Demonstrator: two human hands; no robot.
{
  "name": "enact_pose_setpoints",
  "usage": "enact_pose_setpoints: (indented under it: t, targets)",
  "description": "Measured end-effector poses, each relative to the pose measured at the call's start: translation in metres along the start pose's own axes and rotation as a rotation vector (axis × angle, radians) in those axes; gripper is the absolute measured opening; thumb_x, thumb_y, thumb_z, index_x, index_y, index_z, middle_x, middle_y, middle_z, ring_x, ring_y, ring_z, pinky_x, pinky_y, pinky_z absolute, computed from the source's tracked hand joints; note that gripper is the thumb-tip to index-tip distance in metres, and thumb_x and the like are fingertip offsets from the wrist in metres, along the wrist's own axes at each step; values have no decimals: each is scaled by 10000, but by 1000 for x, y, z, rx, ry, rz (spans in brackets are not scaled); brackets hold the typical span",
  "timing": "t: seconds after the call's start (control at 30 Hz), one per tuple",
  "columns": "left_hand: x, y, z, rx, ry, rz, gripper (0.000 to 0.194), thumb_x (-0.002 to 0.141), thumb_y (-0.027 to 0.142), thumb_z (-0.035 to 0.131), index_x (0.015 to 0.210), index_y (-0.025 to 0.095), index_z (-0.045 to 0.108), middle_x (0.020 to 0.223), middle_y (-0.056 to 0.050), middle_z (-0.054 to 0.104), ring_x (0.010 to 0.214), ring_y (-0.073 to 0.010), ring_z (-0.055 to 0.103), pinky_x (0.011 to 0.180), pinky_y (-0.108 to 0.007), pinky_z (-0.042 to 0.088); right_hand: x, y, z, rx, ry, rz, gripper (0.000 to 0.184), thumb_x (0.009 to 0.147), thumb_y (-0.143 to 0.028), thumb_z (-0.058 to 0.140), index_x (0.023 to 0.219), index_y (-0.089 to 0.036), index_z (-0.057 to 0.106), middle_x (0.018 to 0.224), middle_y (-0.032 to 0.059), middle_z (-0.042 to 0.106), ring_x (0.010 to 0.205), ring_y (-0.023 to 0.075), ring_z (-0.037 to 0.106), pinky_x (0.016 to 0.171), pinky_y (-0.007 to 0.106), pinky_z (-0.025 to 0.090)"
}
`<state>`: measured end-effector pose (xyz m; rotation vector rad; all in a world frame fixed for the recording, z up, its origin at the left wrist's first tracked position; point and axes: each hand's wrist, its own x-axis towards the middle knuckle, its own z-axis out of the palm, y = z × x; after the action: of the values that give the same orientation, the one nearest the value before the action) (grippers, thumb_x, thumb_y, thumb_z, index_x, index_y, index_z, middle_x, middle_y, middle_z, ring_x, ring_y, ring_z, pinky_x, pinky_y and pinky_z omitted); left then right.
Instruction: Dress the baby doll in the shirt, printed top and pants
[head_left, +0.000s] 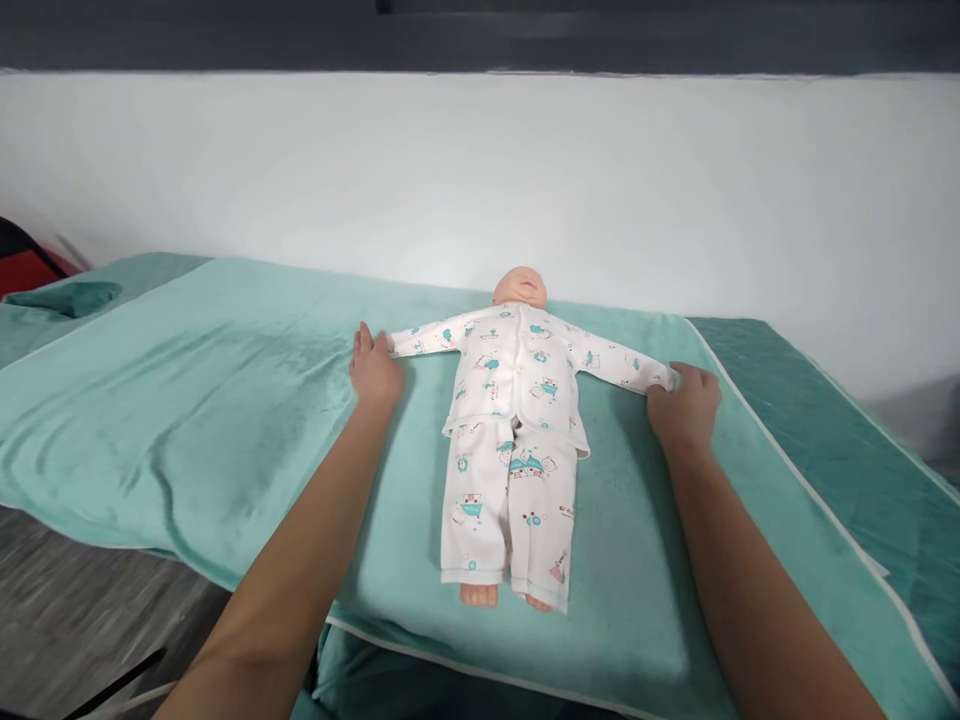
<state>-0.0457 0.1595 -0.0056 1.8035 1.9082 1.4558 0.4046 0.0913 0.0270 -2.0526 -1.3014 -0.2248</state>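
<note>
A baby doll (pixel 520 290) lies on its back on a green blanket, head toward the wall. It wears a white pajama top (pixel 517 365) with small teal and red prints, and matching pajama pants (pixel 480 505). Both sleeves are spread out to the sides. My left hand (pixel 376 366) pinches the end of the sleeve on the left, with some fingers raised. At the other side, my right hand (pixel 685 405) grips the cuff of the right-hand sleeve, thumb on top. The doll's hands are hidden; its toes show below the pant legs.
The green blanket (pixel 247 400) covers the table, with a darker green cloth (pixel 817 430) under it at the right. Behind stands a white wall (pixel 480 170). A red and black object (pixel 30 265) is at the far left. Grey wood-look floor (pixel 82 590) shows at lower left.
</note>
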Motion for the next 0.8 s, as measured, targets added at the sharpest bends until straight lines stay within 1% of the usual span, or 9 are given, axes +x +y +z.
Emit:
enact_pose_setpoints:
  t: [0.07, 0.13, 0.23, 0.37, 0.5, 0.57, 0.67, 0.73, 0.8]
  targets:
    - [-3, 14, -2, 149, -75, 0, 489, 960, 317, 425, 1409, 154, 532, 1677, -108, 253, 1560, -329, 203, 1262, -581, 185, -4, -8, 2, 38, 9, -115, 480, 822, -222, 515, 1279, -106, 611, 1388, 231, 542, 1318, 339, 485, 1108, 512, 399]
    - [-5, 30, -3, 286, -181, -41, 532, 988, 324, 328, 1478, 167, 465, 1671, -112, 263, 1551, -296, 246, 1264, -576, 198, -10, -17, 4, 106, -6, -199, 470, 861, -251, 495, 1301, -117, 590, 1436, 228, 510, 1364, 326, 454, 1129, 520, 386]
    - [-9, 44, -2, 374, -256, -123, 586, 1013, 393, 232, 1514, 156, 422, 1653, -118, 305, 1530, -301, 293, 1248, -584, 226, -18, -31, 9, 240, -44, -301, 466, 905, -321, 489, 1331, -151, 573, 1473, 201, 498, 1403, 316, 433, 1155, 542, 368]
    - [-12, 43, 0, 437, -242, -196, 613, 993, 305, 257, 1552, 70, 345, 1645, -173, 298, 1513, -316, 327, 1250, -561, 234, -35, -48, 12, 448, -139, -414, 514, 962, -449, 482, 1403, -190, 542, 1544, 150, 463, 1441, 296, 419, 1215, 541, 316]
    - [-17, 40, -2, 438, -217, -177, 625, 952, 234, 331, 1554, 66, 339, 1625, -199, 333, 1520, -331, 307, 1241, -585, 241, -56, -64, 7, 538, -357, -398, 560, 1004, -495, 411, 1488, -223, 476, 1572, 106, 450, 1457, 290, 417, 1222, 546, 319]
    - [-21, 42, -4, 417, -194, -155, 620, 940, 230, 365, 1539, 69, 368, 1628, -198, 329, 1529, -354, 277, 1233, -606, 242, -67, -70, 0, 524, -458, -358, 562, 1017, -471, 380, 1513, -217, 453, 1563, 105, 464, 1441, 305, 442, 1197, 556, 354]
    - [-33, 44, -10, 333, -149, -94, 596, 930, 231, 405, 1507, 80, 424, 1628, -193, 333, 1537, -364, 251, 1230, -604, 255, -83, -74, -13, 468, -527, -314, 539, 1013, -393, 392, 1525, -233, 438, 1496, 103, 545, 1357, 332, 534, 1107, 564, 447]
    - [-46, 46, -16, 246, -120, -48, 563, 928, 238, 426, 1470, 92, 477, 1607, -191, 373, 1523, -350, 289, 1233, -561, 284, -97, -75, -22, 442, -530, -377, 543, 995, -309, 408, 1535, -255, 417, 1470, 89, 573, 1319, 330, 566, 1061, 551, 485]
    - [-64, 49, -26, 159, -110, -12, 518, 933, 260, 442, 1417, 100, 536, 1567, -190, 433, 1487, -331, 359, 1229, -512, 312, -114, -74, -30, 419, -501, -477, 563, 976, -236, 408, 1539, -244, 402, 1487, 91, 556, 1332, 317, 553, 1069, 543, 478]
